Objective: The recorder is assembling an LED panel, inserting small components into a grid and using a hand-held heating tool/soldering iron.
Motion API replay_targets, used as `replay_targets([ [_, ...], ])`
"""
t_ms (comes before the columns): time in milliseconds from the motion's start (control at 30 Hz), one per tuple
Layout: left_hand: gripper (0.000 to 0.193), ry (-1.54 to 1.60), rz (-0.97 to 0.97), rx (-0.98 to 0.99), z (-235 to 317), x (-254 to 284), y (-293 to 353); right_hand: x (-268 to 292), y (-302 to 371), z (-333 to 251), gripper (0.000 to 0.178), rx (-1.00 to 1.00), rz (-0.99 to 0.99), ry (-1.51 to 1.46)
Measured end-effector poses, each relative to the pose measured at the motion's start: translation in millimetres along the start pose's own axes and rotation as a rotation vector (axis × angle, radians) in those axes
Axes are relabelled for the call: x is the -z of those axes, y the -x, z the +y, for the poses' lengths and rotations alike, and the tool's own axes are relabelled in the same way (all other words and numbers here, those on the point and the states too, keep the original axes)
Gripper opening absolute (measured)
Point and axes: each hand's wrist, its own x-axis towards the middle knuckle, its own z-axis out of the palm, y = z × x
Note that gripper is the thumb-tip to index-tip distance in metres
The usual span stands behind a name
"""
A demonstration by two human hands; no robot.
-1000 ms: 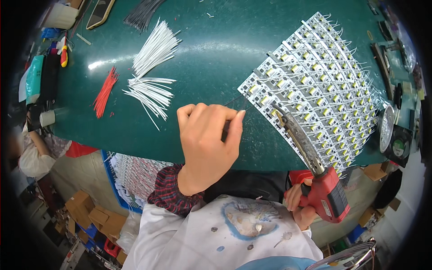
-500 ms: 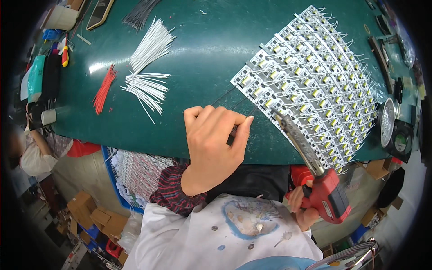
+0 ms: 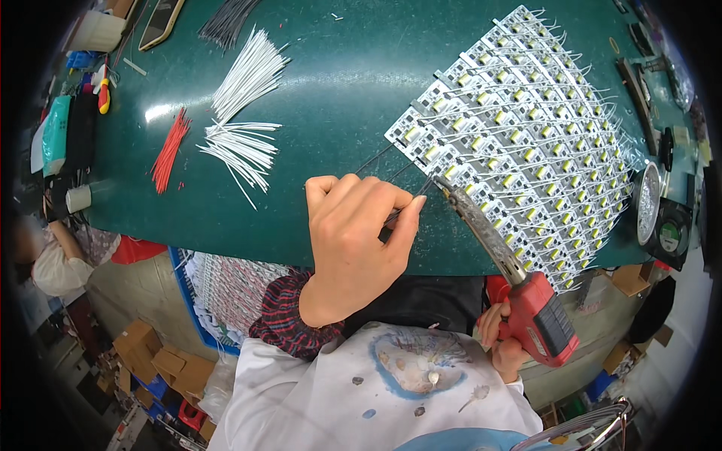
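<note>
My left hand (image 3: 357,233) pinches thin dark wires (image 3: 374,159) between thumb and forefinger at the near corner of the panel. Their ends reach the edge of a panel of small white LED circuit boards (image 3: 485,113) with yellow chips and short pale wires. In my right hand (image 3: 498,331) is a red soldering gun (image 3: 538,323), gripped by its handle. Its dark tip lies at the panel's lower-left edge, close to a wire end and just right of my left thumb. Whether the tip touches a pad is too small to tell.
White wires (image 3: 248,75), red wires (image 3: 171,150) and black wires (image 3: 228,22) lie in bundles on the green table (image 3: 323,98). A phone (image 3: 161,24) is at the far left. A round metal dish (image 3: 647,193) stands right of the panel. Another person's arm (image 3: 68,240) shows at the left.
The soldering gun has moved left, its tip now at the panel's edge beside my left thumb. My left hand keeps its pinch, almost still.
</note>
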Motion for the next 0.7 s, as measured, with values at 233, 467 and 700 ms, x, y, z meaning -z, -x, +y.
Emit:
replay_targets([
  [233, 0.017, -0.011, -0.001, -0.009, -0.4, -0.6, 0.2, 0.4, -3.0, -1.5, 0.086, 0.034, -0.040, 0.002],
  [467, 0.016, -0.003, -0.002, -0.006, -0.9, -1.2, 1.5, -5.9, -4.9, -2.6, 0.085, 0.030, -0.030, -0.011],
  [700, 0.012, 0.056, 0.207, -0.109, -1.6, -0.3, 4.3, 0.4, 3.2, 3.7, 0.085, 0.060, 0.013, -0.056],
])
